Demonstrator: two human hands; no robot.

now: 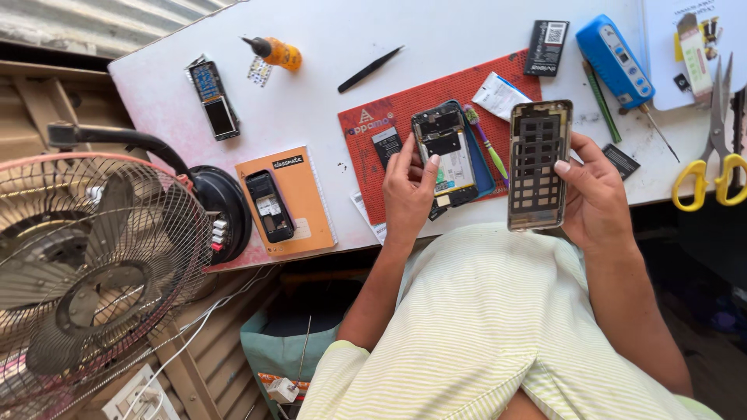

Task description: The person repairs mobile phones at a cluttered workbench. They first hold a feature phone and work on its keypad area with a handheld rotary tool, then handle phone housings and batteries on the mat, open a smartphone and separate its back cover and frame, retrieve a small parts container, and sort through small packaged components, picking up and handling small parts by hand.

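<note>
From the head camera, looking down: my left hand (408,194) rests on the opened phone (447,153), fingertips pressed to its left edge and thumb along the lower part, pinning it down on the red work mat (405,109). The phone's long side runs away from me, tilted slightly left at the top. My right hand (595,194) holds the phone frame (538,165) upright in the air, thumb on its right edge, fingers wrapped behind, so that grip is closed on it. The frame's long side runs almost parallel to the phone's. It hangs just to the right of the phone, apart from it, with a green-handled brush (487,144) lying between them. The right hand is the one nearer the frame; the left is already on the phone.
</note>
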